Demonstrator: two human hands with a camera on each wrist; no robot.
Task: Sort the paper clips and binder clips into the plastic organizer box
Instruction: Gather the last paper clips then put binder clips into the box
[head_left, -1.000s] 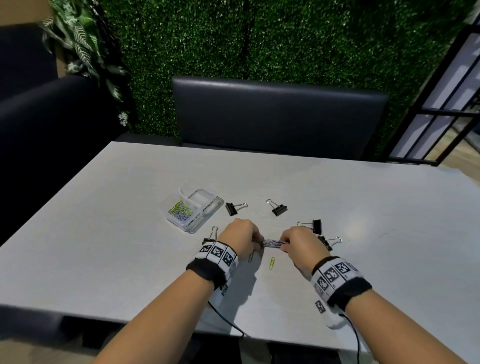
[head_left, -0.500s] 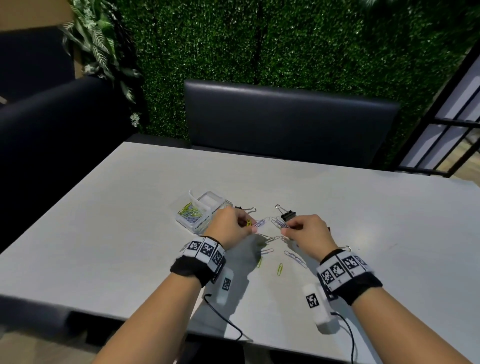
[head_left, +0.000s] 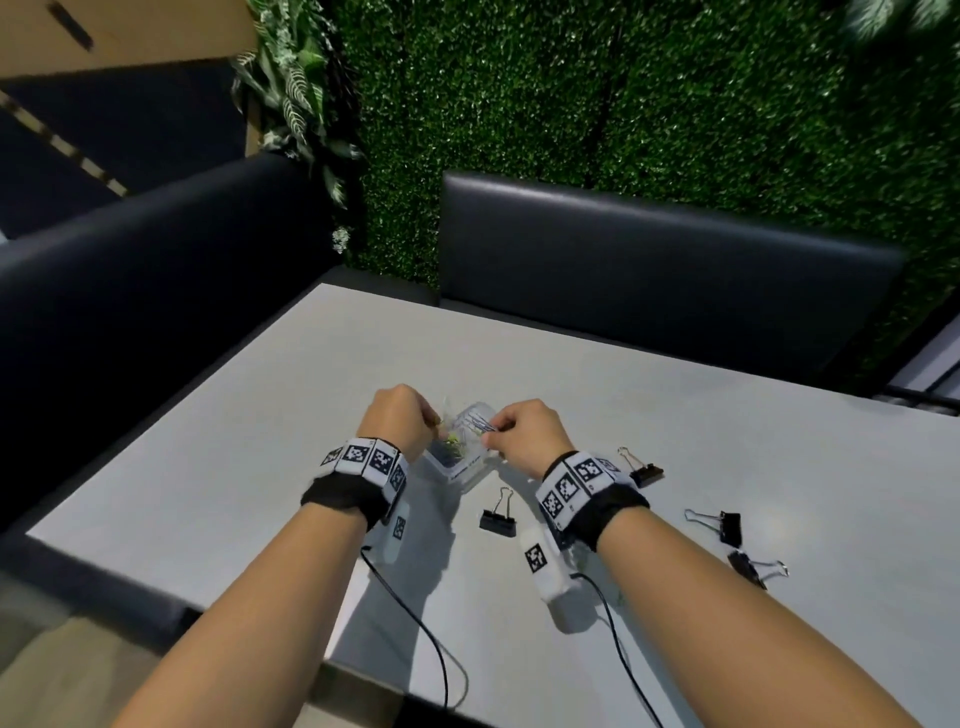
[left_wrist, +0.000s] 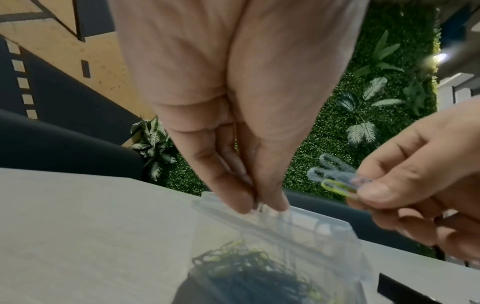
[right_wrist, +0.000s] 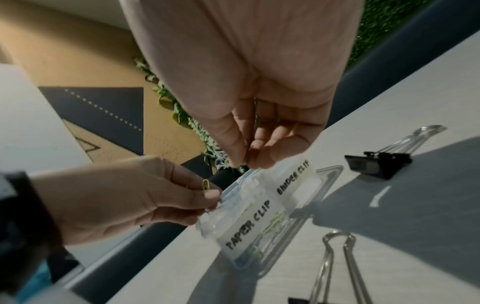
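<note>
The clear organizer box sits on the grey desk well inside its edges, between both hands. The right hand pinches a small bunch of paper clips above the box's far rim. The left hand pinches one yellow clip over the near-left compartment, labelled PAPER CLIP. Four black binder clips lie to the right, with open desk beyond them.
</note>
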